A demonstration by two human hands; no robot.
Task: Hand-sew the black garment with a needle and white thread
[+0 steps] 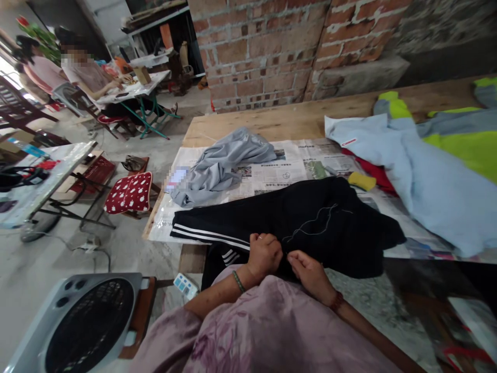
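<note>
Left hand: the wearer's left hand (266, 254), a green bracelet above it, is curled tightly on a fold of black garment (310, 217) at the desk's near edge, seemingly to steady the cloth.
Right hand: just beside it, the right hand (310, 274) has bent fingers with the tips drawn toward the same fold; from here I cannot tell whether they grip anything.
Black garment: spread along the near edge, partly hanging over it, probably to be within easy reach; white stripes (212, 234) run toward the near left corner.
Loose thread: a pale, wavy thread (320, 223) lies across the black cloth, right of the hands.
Newspaper: sheets (295, 150) cover much of the desk (233, 115), perhaps to keep fabric off bare wood; the print is too small to read.
Grey cloth: a crumpled heap (229, 160) near the left edge, beyond the black garment.
Yellow piece: a small yellow block (362, 181) just beyond the black garment, toward the right.
Blue cloth: a pale blue cloth (423, 176) drapes toward the right end; its red label (348, 141) seems to read "Canon".
Far edge: a brick wall (264, 52) stands behind.
</note>
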